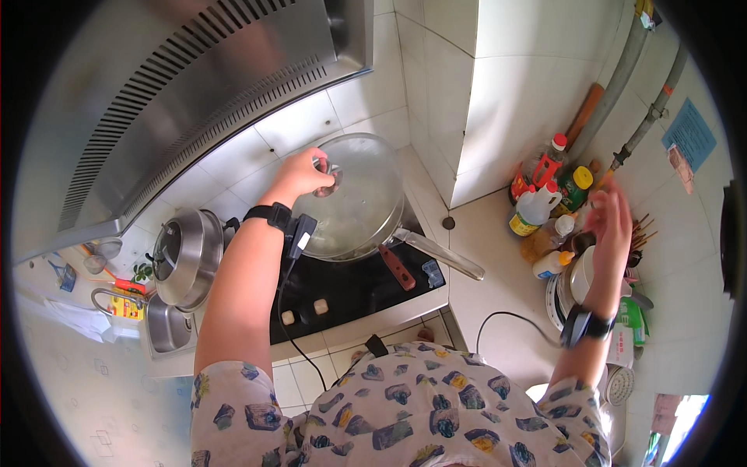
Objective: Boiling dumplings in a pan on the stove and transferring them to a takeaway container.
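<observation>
left hand (302,173), nearer: gripping knob (334,184); glass lid (370,183): spreading rightward from grip; right hand (612,222): hovering apart, hold unclear.

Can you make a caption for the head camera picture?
Left hand holds a clear lid; right hand is raised near bottles.

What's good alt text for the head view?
A person's left hand grips the knob of a clear lid over a long-handled pan on a black stovetop; their right hand is raised near bottles on the counter. A steel pot sits to the left.
</observation>
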